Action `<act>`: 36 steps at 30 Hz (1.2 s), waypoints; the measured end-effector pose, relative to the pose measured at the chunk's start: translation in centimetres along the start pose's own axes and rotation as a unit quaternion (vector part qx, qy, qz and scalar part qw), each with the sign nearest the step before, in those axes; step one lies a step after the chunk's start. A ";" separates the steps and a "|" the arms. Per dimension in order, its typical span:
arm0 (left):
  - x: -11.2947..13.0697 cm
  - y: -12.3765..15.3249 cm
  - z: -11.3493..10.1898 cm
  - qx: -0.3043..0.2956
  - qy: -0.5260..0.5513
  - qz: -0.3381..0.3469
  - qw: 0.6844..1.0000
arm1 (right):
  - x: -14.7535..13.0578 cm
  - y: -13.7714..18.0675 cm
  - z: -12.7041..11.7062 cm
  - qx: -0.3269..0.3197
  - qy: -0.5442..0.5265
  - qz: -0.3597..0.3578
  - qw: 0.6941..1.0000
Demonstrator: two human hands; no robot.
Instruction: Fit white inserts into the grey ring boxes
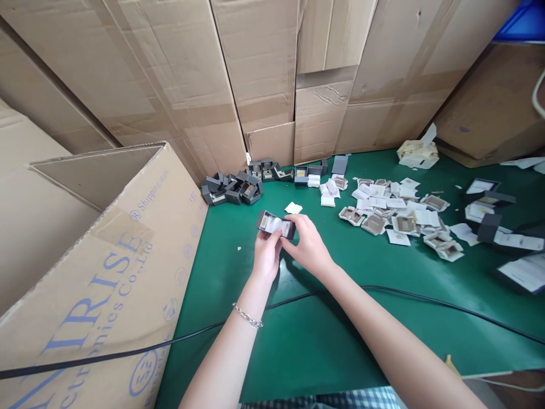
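A small dark grey box (260, 221) is held between both hands above the green table (230, 284). It is open, with a white printed paper and a yellowish patch showing inside. My left hand (267, 253) grips it from below, thumb on the paper. At the box's right end, my right hand (309, 241) closes its fingers round the edge. A small white paper scrap (293, 208) lies just beyond the right fingers. Farther back, several open dark boxes (234, 188) sit in a heap, and more stand along the cardboard wall.
Folded papers and pulp trays (392, 210) lie piled at right, beside more open dark boxes (489, 221). A large carton (170, 227) stands at left. One black cable (409, 292) crosses the table under the forearms. A tissue pack (418, 153) sits at the back right.
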State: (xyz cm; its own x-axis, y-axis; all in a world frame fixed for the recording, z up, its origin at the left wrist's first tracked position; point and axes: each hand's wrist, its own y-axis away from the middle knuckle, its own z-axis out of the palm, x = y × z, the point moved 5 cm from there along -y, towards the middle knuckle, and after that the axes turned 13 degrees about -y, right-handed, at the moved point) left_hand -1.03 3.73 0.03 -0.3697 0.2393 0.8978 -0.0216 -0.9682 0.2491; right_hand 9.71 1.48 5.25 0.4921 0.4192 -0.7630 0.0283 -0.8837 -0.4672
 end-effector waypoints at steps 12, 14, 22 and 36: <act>1.1 -0.3 -2.3 0.120 -0.135 0.069 0.981 | 6.5 -1.6 -5.6 0.144 -0.132 0.091 0.977; 1.3 -0.2 -2.1 0.099 -0.108 0.072 0.987 | 6.6 -1.6 -7.5 0.168 0.017 0.081 0.982; 2.8 1.1 -1.4 0.106 -0.103 0.113 0.983 | 11.1 0.1 -11.9 0.043 0.377 0.301 0.875; 3.2 1.8 -2.0 0.171 -0.181 0.120 0.961 | 10.9 0.0 -11.6 0.094 0.307 0.270 0.908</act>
State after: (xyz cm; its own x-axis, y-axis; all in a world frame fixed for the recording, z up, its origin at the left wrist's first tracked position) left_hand -4.12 2.65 2.64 0.0223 0.0816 0.9964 0.3540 -0.9327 0.0685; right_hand 25.16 3.67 2.12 0.7838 -0.3114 -0.5372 -0.4825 -0.8500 -0.2113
